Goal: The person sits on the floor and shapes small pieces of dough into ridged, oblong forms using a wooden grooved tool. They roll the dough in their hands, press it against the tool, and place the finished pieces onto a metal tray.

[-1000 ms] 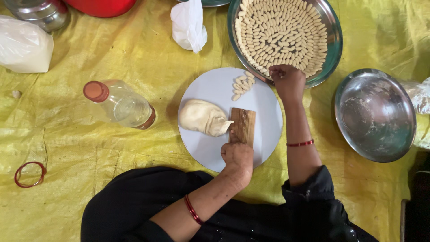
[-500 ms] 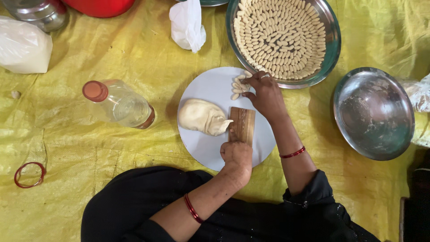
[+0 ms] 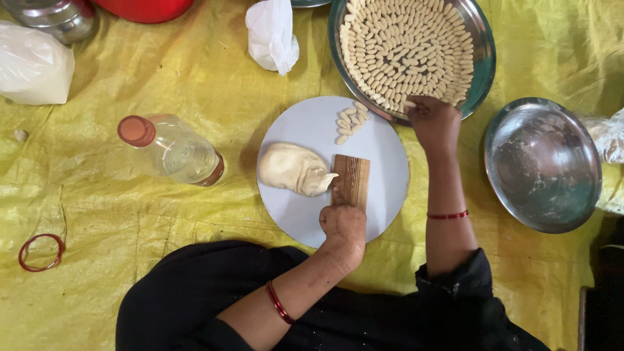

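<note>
A steel tray (image 3: 484, 65) at one o'clock is nearly filled with ridged dough shells; right hand (image 3: 434, 120) closes on one, left hand (image 3: 343, 224) pinches the wooden ridged board (image 3: 351, 181), a large dough lump (image 3: 294, 169) unshaped.

**Materials and finishes**

Ridged board (image 3: 351, 181): wood, grooved, matt brown. Dough lump (image 3: 294, 169): soft, smooth, pale, slight sheen. Round plate (image 3: 383, 156): smooth, matt white, looks plastic. Tray (image 3: 482, 71) and empty bowl (image 3: 543, 166): polished metal, bowl smeared with floury residue. Bottle (image 3: 172, 151): clear glossy plastic, red cap. Ground sheet (image 3: 130, 214): yellow plastic, creased, shiny. Bangle (image 3: 41, 252): glossy red.
</note>
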